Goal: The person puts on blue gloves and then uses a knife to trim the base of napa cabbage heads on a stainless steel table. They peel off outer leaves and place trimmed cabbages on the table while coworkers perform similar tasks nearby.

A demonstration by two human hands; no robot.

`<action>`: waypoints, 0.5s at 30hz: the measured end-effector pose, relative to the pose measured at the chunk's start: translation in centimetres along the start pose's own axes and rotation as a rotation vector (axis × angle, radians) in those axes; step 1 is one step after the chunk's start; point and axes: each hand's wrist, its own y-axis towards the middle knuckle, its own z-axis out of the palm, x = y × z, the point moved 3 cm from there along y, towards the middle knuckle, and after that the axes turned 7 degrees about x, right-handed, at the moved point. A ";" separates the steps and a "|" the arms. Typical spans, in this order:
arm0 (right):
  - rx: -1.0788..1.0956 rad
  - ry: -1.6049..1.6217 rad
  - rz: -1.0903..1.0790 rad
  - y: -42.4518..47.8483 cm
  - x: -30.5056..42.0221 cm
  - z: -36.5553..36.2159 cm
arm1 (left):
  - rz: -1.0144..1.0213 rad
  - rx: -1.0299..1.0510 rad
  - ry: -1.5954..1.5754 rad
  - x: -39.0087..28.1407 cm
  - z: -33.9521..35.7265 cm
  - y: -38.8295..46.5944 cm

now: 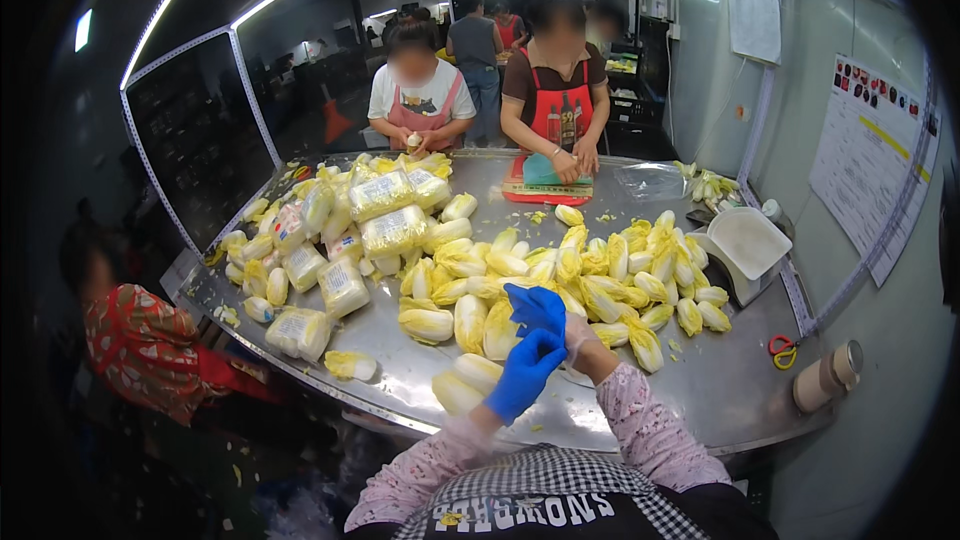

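My left hand (523,377) wears a blue glove, and its fingers grip a second blue glove (537,307) near its cuff. That second glove hangs loosely about my right hand (579,336), partly hiding it; clear film shows at the right wrist. How far the right fingers are inside the blue glove cannot be told. Just beyond my hands lies a heap of small yellow-and-white Chinese cabbages (600,292) on the steel table (600,409). Two pale cabbages (469,382) lie close to my left hand.
Wrapped cabbage packs (343,285) are piled at left. A scale with a white tray (748,242), scissors (782,352) and a beige tumbler (828,376) stand or lie at right. Two people work across the table, one over a teal cloth (551,169). Another person (150,345) is at far left.
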 end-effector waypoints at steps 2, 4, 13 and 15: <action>0.100 0.233 -0.158 -1.8 1.1 1.8 | -0.057 0.035 -0.075 -1.0 0.0 0.1; 0.276 0.408 -0.240 -3.2 1.9 3.1 | -0.123 0.046 -0.136 -1.8 -0.3 -0.2; 0.117 -0.357 -0.289 2.1 -1.9 -2.8 | -0.089 0.116 0.093 0.0 1.7 -0.4; 0.076 -0.359 -0.253 3.1 -2.5 -3.3 | -0.073 0.113 0.145 0.7 1.5 -0.3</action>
